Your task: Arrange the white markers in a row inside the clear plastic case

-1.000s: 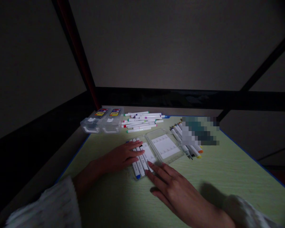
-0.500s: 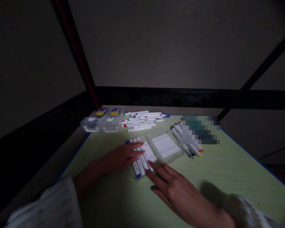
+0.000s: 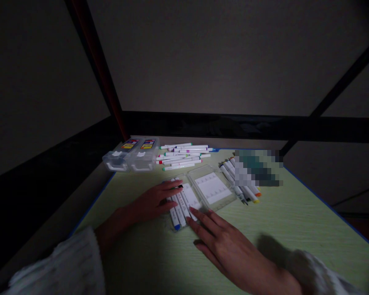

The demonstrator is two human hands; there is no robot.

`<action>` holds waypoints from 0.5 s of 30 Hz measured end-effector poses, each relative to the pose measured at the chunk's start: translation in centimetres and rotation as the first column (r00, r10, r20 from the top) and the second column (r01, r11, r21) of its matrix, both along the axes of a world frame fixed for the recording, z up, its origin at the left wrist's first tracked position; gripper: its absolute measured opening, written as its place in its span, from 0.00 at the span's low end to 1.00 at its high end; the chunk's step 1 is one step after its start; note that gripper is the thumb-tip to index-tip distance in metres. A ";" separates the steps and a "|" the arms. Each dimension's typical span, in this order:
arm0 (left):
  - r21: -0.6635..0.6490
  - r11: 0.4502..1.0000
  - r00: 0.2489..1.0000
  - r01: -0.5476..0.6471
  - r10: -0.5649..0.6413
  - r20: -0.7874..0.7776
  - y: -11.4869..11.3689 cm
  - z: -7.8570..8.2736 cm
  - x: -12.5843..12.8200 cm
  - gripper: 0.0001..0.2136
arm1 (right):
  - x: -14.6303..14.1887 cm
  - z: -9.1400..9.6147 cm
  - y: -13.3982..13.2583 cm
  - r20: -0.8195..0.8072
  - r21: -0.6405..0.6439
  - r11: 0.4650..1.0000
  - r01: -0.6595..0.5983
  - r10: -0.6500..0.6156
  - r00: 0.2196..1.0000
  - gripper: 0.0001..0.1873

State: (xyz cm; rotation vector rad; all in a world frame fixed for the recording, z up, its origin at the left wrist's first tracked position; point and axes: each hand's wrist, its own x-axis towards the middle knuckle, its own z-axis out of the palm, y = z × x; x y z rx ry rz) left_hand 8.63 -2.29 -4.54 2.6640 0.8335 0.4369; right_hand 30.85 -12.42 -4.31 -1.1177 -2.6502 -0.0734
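A clear plastic case lies open on the table, its lid (image 3: 211, 187) folded to the right with a white printed card inside. Several white markers (image 3: 182, 208) lie side by side in the left half, one with a blue end toward me. My left hand (image 3: 156, 198) rests across the far part of these markers, fingers stretched out. My right hand (image 3: 230, 241) lies palm down at the near right corner, its fingertips touching the rightmost marker. Both hands are open and grip nothing. The left fingers hide part of the markers.
Two clear latched boxes (image 3: 130, 153) with colourful labels stand at the back left. Beside them lies a pile of thin white markers (image 3: 184, 153) with coloured ends. Thicker markers (image 3: 238, 180) lie right of the case, by a pixelated patch. The pale green table (image 3: 295, 213) has a blue edge.
My left hand has shifted slightly left and its fingers have moved apart, showing a dark marker end. My right hand has stayed nearly still.
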 end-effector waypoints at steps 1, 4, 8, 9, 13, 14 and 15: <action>0.011 1.000 1.000 -0.020 0.019 0.025 0.2 -0.1 -0.2 0.20 | 0.0 0.0 0.0 0.008 0.005 1.000 -0.004 0.004 1.000 0.22; 0.035 0.998 0.998 -0.060 0.059 0.025 0.8 -0.1 -0.9 0.18 | 0.1 0.2 0.0 0.031 0.018 1.000 -0.019 0.019 0.999 0.22; 0.012 1.000 1.000 -0.023 0.023 -0.020 1.2 -0.1 -1.3 0.18 | 0.1 0.2 0.1 0.021 0.022 1.000 -0.021 0.021 1.000 0.21; 0.006 1.000 1.000 -0.018 0.018 -0.020 1.2 -0.2 -1.3 0.18 | 0.1 0.2 0.1 0.015 0.017 1.000 -0.018 0.018 1.000 0.21; -0.006 1.000 1.000 -0.015 0.015 -0.016 1.2 -0.2 -1.2 0.17 | 0.1 0.2 0.1 0.004 -0.003 1.000 -0.020 0.020 1.000 0.22; -0.007 1.000 1.000 -0.013 0.013 -0.018 1.2 -0.2 -1.1 0.17 | 0.1 0.2 0.1 0.003 -0.001 1.000 -0.019 0.019 1.000 0.22; -0.009 1.000 1.000 -0.012 0.012 -0.024 1.1 -0.2 -1.1 0.17 | 0.1 0.2 0.1 0.005 0.003 1.000 -0.019 0.019 1.000 0.22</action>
